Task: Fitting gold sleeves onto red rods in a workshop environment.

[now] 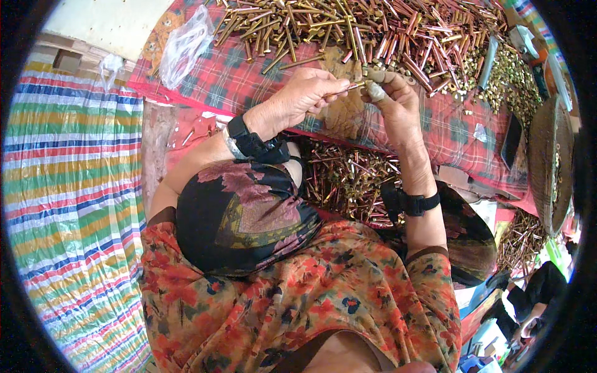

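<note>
My left hand (303,94) pinches a slim brass-coloured bolt (356,85), its tip pointing right. At that tip, the fingers of my right hand (399,104) are closed, with pale wraps on the thumb and some fingertips. A small brass piece shows between them, too small to name surely. Both hands are above a red plaid cloth (249,79). Just beyond them lies a heap of long yellowish bolts (273,28), merging into reddish metal tubes (410,43). Many small brass nut-like pieces (510,78) are piled at the right.
More metal parts (348,180) fill the space below the table edge. A clear plastic bag (186,50) lies at the far left. A dark phone-like slab (512,142) and a round woven tray (550,168) are at the right. Striped sheeting (74,186) spreads on the left.
</note>
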A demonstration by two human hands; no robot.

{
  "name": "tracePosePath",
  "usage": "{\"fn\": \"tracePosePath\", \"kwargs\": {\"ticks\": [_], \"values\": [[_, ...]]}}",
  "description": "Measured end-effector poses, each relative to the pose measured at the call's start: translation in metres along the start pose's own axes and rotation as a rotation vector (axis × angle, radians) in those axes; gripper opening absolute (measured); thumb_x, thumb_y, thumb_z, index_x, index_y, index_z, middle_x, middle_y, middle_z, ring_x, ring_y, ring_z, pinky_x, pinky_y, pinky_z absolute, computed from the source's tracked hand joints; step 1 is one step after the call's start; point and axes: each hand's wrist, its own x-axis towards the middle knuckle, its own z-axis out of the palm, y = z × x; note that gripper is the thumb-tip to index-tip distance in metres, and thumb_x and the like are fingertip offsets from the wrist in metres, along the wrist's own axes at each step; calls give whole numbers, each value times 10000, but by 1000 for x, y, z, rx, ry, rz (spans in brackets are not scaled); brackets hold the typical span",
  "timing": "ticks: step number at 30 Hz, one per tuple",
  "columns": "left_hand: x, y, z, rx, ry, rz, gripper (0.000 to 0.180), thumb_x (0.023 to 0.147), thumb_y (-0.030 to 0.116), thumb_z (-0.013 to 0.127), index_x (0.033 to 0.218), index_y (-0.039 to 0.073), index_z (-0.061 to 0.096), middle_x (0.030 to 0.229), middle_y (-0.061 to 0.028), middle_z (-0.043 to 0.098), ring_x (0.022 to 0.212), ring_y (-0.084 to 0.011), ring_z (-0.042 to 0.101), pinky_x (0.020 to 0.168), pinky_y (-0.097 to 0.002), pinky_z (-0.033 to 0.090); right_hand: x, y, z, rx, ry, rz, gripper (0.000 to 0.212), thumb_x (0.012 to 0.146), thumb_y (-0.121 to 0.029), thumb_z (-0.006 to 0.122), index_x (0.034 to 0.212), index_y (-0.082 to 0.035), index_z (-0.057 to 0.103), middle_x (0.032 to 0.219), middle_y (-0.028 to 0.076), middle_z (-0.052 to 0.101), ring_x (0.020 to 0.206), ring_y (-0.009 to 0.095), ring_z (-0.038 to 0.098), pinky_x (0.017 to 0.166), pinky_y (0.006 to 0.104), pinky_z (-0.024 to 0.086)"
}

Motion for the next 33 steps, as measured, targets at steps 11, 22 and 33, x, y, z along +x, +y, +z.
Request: {"fn": "tracePosePath", "kwargs": {"ticks": [11,22,33], "values": [[-2,-1,-3,168,-70,110,250,853,275,658,777,39,626,622,57,500,502,1,396,433,-160,293,-7,-1,-6,-221,-70,137,146,882,-79,596,998,8,614,815,22,623,691,80,562,635,230,481],[-2,-8,-7,348,-32,189,232,833,274,669,723,72,637,626,66,508,556,-20,421,489,-189,310,-12,-10,13,-622,-28,-33,421,855,-91,611,1259,-41,503,840,34,603,726,88,533,687,241,459],[-5,-4,-6,293,-21,107,231,824,290,679,760,70,649,628,58,519,544,-24,423,482,-182,298,-16,-6,12,-504,-84,-211,501,859,-30,579,1337,-56,431,816,27,596,712,77,518,654,236,446]]}}
